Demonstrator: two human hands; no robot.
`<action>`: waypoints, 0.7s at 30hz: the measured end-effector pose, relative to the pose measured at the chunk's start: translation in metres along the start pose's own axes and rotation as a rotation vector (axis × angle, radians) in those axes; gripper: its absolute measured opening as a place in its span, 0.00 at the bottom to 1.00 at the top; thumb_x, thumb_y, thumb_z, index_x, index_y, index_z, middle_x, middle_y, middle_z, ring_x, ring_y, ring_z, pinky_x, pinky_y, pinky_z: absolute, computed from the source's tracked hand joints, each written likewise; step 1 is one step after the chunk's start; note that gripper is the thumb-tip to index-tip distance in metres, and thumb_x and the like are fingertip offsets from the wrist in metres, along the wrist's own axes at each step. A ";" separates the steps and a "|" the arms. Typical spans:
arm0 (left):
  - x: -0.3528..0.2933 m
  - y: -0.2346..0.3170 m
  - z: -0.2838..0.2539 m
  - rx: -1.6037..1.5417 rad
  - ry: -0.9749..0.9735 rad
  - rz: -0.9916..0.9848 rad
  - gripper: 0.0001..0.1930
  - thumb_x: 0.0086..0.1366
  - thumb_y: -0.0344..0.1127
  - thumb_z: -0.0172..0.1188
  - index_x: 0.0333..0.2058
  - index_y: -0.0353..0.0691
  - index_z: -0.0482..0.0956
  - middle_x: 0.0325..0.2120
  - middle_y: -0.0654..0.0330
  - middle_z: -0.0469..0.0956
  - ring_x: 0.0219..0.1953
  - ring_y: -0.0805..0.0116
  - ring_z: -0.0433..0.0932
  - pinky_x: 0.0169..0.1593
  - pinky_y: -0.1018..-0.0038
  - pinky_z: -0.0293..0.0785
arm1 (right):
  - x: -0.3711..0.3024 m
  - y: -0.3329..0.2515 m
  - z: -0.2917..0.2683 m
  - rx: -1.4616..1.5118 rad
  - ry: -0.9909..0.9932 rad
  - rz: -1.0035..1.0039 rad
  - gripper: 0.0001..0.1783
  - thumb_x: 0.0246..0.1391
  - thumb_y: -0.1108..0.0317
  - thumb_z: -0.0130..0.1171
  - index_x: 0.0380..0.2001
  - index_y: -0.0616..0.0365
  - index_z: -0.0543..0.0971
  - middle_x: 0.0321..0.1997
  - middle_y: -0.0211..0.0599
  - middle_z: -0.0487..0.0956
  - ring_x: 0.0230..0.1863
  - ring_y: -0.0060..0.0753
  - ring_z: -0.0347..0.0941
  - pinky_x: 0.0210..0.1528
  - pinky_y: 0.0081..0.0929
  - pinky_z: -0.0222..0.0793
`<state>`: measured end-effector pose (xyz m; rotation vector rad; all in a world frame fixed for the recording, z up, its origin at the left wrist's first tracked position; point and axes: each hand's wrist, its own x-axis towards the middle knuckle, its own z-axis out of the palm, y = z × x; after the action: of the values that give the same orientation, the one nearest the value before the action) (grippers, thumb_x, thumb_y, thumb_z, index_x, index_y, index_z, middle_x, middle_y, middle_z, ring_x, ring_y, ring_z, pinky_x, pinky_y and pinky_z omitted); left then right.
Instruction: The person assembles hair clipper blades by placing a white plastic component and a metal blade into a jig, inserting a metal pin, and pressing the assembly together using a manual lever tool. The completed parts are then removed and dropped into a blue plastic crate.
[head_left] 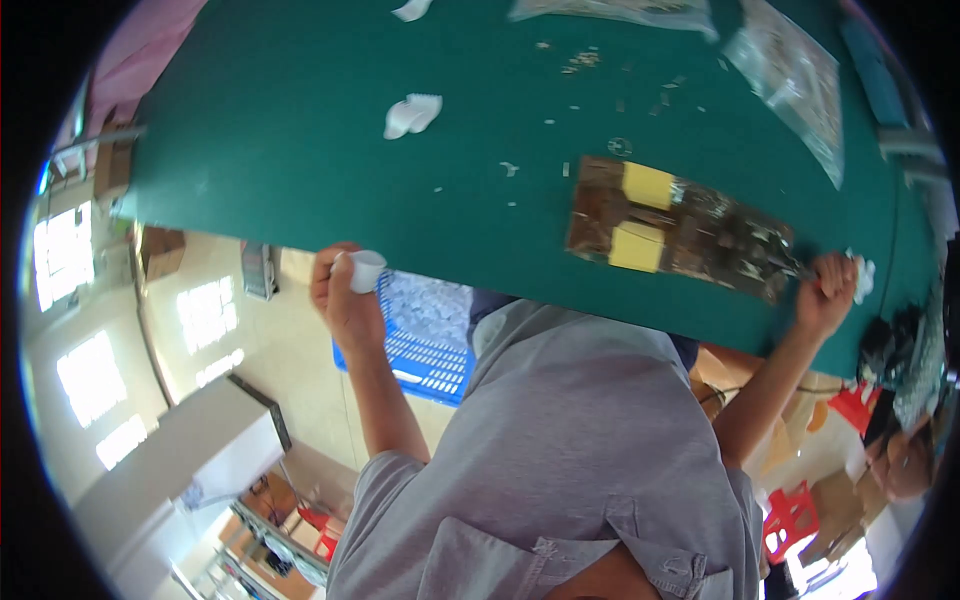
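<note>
"How did the brown board (690, 232) look to us?"

"We found it long, rectangular and glossy, lying aslant on the green worktop (300, 150). Two yellow patches (637, 247) sat near its left end, one beyond the other, with a dark strip between them. Toward its right end we met a jumble of dark shapes, too blurred for us to sort out."

"And the white cup-shaped piece (370, 272)?"

"That was well to the left of the board, past the worktop's near edge. It was smooth, pale and rounded, and we saw the left hand (343, 295) curled closed around it, thumb against its side."

"What about the right hand (826, 292)?"

"It was just beside the board's right end, its fingers bent inward. A crumpled white piece (864, 278) showed at its outer side, but we could not tell whether the fingers gripped that or anything else."

"What else lay around the board?"

"Beyond it we noticed scattered small bits (580, 62), and farther to its right a clear plastic bag (790, 80). Another white piece (412, 116), curved and thin, rested beyond it to the left. Lower left of the board stood a blue basket (430, 372), holding many pale pieces (428, 308)."
</note>
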<state>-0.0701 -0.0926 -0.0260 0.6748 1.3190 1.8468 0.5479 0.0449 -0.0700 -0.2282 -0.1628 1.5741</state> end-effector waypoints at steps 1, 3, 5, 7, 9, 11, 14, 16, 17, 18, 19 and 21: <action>-0.003 -0.001 -0.001 -0.038 -0.015 -0.043 0.03 0.72 0.29 0.62 0.40 0.36 0.80 0.39 0.58 0.80 0.41 0.69 0.78 0.47 0.71 0.77 | 0.000 0.000 0.000 -0.005 -0.011 0.009 0.22 0.78 0.63 0.47 0.24 0.56 0.65 0.18 0.26 0.58 0.18 0.21 0.52 0.26 0.25 0.55; -0.010 -0.003 -0.010 -0.034 -0.062 -0.089 0.06 0.74 0.33 0.61 0.41 0.36 0.79 0.40 0.58 0.79 0.42 0.69 0.77 0.48 0.73 0.74 | 0.002 0.001 -0.003 -0.033 -0.011 0.007 0.22 0.78 0.64 0.48 0.24 0.56 0.65 0.19 0.27 0.58 0.18 0.22 0.52 0.27 0.25 0.56; -0.018 0.000 -0.017 -0.088 -0.056 -0.189 0.06 0.74 0.32 0.62 0.41 0.36 0.79 0.39 0.58 0.78 0.42 0.69 0.77 0.48 0.73 0.74 | 0.002 0.007 -0.006 -0.021 -0.018 0.005 0.23 0.79 0.64 0.46 0.24 0.54 0.64 0.20 0.29 0.58 0.19 0.23 0.53 0.27 0.25 0.56; -0.023 0.006 -0.031 -0.039 -0.038 -0.206 0.07 0.72 0.34 0.63 0.40 0.36 0.79 0.38 0.58 0.78 0.41 0.68 0.76 0.46 0.73 0.74 | 0.004 0.011 -0.005 -0.007 -0.027 0.010 0.23 0.79 0.63 0.45 0.23 0.54 0.63 0.20 0.29 0.58 0.20 0.23 0.53 0.27 0.25 0.57; -0.028 0.014 -0.043 -0.094 -0.100 -0.307 0.08 0.71 0.35 0.65 0.40 0.36 0.79 0.37 0.58 0.78 0.41 0.68 0.76 0.45 0.73 0.73 | 0.003 0.012 -0.007 -0.024 -0.024 -0.004 0.23 0.79 0.63 0.46 0.25 0.56 0.65 0.22 0.30 0.59 0.20 0.23 0.54 0.27 0.26 0.58; -0.032 0.016 -0.054 -0.073 -0.059 -0.322 0.09 0.69 0.36 0.66 0.39 0.37 0.79 0.35 0.58 0.77 0.39 0.68 0.76 0.43 0.72 0.73 | 0.001 0.012 -0.007 -0.021 -0.030 -0.005 0.22 0.79 0.63 0.46 0.25 0.56 0.65 0.22 0.30 0.59 0.20 0.23 0.53 0.27 0.25 0.58; -0.029 0.011 -0.078 0.558 -0.092 -0.562 0.08 0.66 0.34 0.69 0.39 0.37 0.81 0.30 0.61 0.82 0.34 0.67 0.81 0.41 0.73 0.75 | 0.000 0.011 -0.006 -0.013 -0.027 -0.020 0.22 0.79 0.62 0.46 0.25 0.56 0.65 0.23 0.29 0.59 0.20 0.23 0.53 0.28 0.25 0.58; -0.032 0.018 -0.085 1.651 -0.246 -0.280 0.08 0.66 0.34 0.69 0.39 0.37 0.83 0.28 0.65 0.82 0.34 0.74 0.82 0.39 0.73 0.76 | 0.000 0.013 -0.003 -0.042 -0.029 -0.019 0.23 0.80 0.62 0.45 0.25 0.56 0.65 0.22 0.29 0.58 0.20 0.23 0.53 0.28 0.25 0.58; -0.015 0.025 -0.067 1.831 -0.166 -0.263 0.07 0.65 0.32 0.71 0.40 0.39 0.84 0.28 0.64 0.83 0.31 0.74 0.82 0.38 0.72 0.77 | -0.001 0.012 -0.004 -0.049 -0.033 -0.024 0.23 0.80 0.62 0.45 0.25 0.56 0.65 0.22 0.29 0.58 0.20 0.23 0.53 0.28 0.25 0.58; 0.003 0.028 -0.054 1.432 -0.099 -0.222 0.10 0.63 0.31 0.72 0.42 0.40 0.85 0.28 0.62 0.84 0.29 0.70 0.81 0.38 0.71 0.78 | -0.002 0.011 -0.006 -0.045 -0.034 -0.027 0.23 0.80 0.61 0.45 0.25 0.56 0.65 0.22 0.28 0.58 0.20 0.23 0.53 0.28 0.25 0.59; 0.022 0.029 -0.042 1.032 -0.034 -0.180 0.13 0.61 0.29 0.73 0.44 0.41 0.85 0.29 0.60 0.85 0.27 0.66 0.81 0.37 0.70 0.79 | -0.001 0.010 -0.007 -0.040 -0.036 -0.027 0.23 0.80 0.61 0.44 0.25 0.56 0.64 0.22 0.28 0.58 0.21 0.23 0.53 0.28 0.25 0.59; 0.059 0.017 0.007 1.004 -0.093 0.172 0.15 0.59 0.26 0.72 0.46 0.41 0.85 0.34 0.59 0.87 0.32 0.61 0.83 0.41 0.69 0.81 | -0.003 0.014 -0.006 -0.030 -0.043 -0.030 0.23 0.80 0.60 0.44 0.25 0.55 0.64 0.22 0.27 0.57 0.21 0.23 0.53 0.28 0.25 0.58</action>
<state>-0.1038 -0.0435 -0.0081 1.3843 2.1599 1.1436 0.5354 0.0418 -0.0795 -0.2146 -0.2224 1.5482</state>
